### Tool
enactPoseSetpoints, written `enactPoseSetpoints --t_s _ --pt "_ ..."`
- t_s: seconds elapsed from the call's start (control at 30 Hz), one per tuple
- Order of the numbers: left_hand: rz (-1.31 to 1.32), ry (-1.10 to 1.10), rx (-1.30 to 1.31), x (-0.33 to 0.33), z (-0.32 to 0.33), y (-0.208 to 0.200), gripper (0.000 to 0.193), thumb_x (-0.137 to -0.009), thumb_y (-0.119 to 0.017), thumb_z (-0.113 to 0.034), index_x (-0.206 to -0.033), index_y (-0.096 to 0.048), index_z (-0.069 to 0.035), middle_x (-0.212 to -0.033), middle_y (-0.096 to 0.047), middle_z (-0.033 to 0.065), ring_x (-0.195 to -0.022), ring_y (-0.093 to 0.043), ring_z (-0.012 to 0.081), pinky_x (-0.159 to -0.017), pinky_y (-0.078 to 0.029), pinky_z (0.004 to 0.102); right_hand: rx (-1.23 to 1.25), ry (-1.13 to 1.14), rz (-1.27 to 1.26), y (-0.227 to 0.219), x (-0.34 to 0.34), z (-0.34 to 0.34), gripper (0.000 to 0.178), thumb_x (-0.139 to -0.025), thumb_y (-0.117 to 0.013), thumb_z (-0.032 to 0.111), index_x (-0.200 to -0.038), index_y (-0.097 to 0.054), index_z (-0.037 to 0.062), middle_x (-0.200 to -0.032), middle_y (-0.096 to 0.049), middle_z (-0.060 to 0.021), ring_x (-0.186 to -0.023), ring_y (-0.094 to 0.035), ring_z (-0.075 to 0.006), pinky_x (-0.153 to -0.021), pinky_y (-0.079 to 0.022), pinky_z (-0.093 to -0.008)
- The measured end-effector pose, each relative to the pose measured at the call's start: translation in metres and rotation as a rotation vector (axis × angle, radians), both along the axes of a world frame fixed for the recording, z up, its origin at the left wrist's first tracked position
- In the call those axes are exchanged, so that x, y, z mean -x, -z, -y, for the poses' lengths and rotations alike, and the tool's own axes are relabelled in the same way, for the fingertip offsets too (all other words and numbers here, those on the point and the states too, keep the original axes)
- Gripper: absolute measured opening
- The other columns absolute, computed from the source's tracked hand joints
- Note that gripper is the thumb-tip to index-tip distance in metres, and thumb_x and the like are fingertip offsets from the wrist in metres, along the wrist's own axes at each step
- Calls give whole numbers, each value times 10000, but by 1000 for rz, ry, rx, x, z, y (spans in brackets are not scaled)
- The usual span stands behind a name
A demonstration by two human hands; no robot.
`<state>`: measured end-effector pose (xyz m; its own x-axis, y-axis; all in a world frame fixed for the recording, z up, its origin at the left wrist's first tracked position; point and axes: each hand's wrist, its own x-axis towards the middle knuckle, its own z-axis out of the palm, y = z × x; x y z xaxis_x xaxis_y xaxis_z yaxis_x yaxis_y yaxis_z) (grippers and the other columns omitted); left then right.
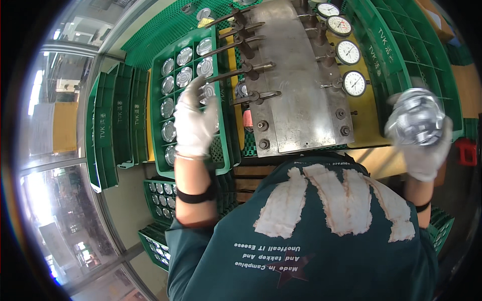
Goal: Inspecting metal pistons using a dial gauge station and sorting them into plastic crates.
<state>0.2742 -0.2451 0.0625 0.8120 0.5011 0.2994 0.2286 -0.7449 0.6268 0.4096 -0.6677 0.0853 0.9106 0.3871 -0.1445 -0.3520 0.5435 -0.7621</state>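
My right hand (426, 156), in a white glove, grips a shiny round metal piston (416, 118) at the far right. The piston is smeared by motion, and it hides most of the fingers. My left hand (192, 125), also gloved in white, is over the right side of a divided green crate (221, 135). Its fingers point up and the thumb stands apart, with nothing seen between them. Several silver pistons (168, 131) sit in the crate's compartments, and the left hand covers some of them.
Between my hands stands a steel fixture (301, 80) with clamp arms and bolts. Several round dial gauges (354, 83) line its right side. A divided green crate (396, 45) lies farther right. More green crates (113, 125) stand at the left, beside a windowed partition (60, 163).
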Motion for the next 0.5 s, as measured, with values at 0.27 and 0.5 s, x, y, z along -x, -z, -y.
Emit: enactPoseSetpoints --t_s 0.27,0.5 --pt "-900 12 -249 26 -65 50 967 -737 -786 -321 -1496 -295 21 -1258 -614 270 -1181 -592 399 -1015 -464 426 1167 484 736 26 -62 105 539 -1010 -521 168 -1518 -364 83 -1459 -455 -137 -1263 -519 -228 -1071 -402 -348" --pt "-1178 -47 -397 4 -59 85 776 -907 -502 -229 -1568 -140 -46 -1233 -640 233 -1172 -594 400 -1030 -452 417 1669 133 725 40 -63 84 525 -927 -671 236 -1402 -525 67 -1178 -602 -214 -1063 -624 -279 -927 -492 -360"
